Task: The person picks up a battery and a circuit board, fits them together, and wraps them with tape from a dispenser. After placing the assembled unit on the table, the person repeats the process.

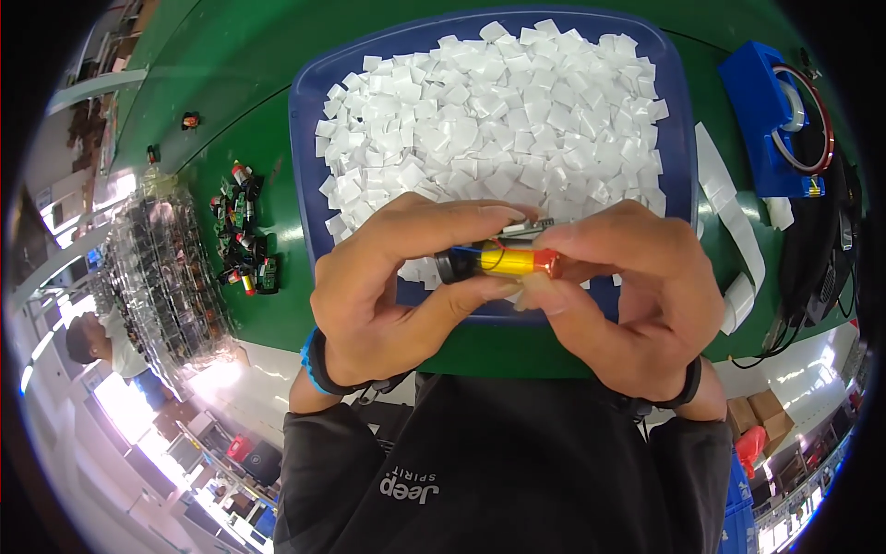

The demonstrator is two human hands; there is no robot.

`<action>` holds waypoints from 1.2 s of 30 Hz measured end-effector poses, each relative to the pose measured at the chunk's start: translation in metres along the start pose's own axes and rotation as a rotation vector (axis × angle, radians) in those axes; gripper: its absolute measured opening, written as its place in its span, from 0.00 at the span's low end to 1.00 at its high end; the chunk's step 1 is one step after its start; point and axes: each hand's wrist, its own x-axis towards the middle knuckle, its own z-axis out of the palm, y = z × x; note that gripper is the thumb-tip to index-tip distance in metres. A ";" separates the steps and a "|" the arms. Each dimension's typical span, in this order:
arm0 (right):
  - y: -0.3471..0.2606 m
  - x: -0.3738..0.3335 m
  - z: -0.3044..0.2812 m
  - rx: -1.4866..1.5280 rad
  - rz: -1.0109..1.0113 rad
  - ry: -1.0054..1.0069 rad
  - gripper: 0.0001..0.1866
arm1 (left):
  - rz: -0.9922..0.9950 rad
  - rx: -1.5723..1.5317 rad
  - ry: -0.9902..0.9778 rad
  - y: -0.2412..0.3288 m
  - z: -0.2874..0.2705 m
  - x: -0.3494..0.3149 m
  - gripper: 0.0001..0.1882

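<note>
Held by both hands, the small cylinder shows yellow, red-tipped, black-capped.

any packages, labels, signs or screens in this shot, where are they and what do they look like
Clear bags: left on the green table, shiny plastic stack holding small dark parts.
White label strips: right of the blue tray, curling white bands.
Tape dispenser: far right, blue block with a red-rimmed roll.
Cardboard boxes: lower right on the floor, brown.
No signs or screens that I can make out.
</note>
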 end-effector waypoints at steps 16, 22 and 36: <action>0.003 0.000 0.006 0.140 0.290 0.079 0.16 | 0.093 0.182 0.097 0.001 0.005 0.001 0.21; 0.002 0.000 0.004 -0.027 0.246 0.026 0.09 | 0.087 0.402 0.013 0.010 0.002 0.002 0.23; 0.009 -0.002 0.014 -0.162 0.065 0.122 0.13 | 0.224 0.644 -0.027 0.016 0.006 0.005 0.25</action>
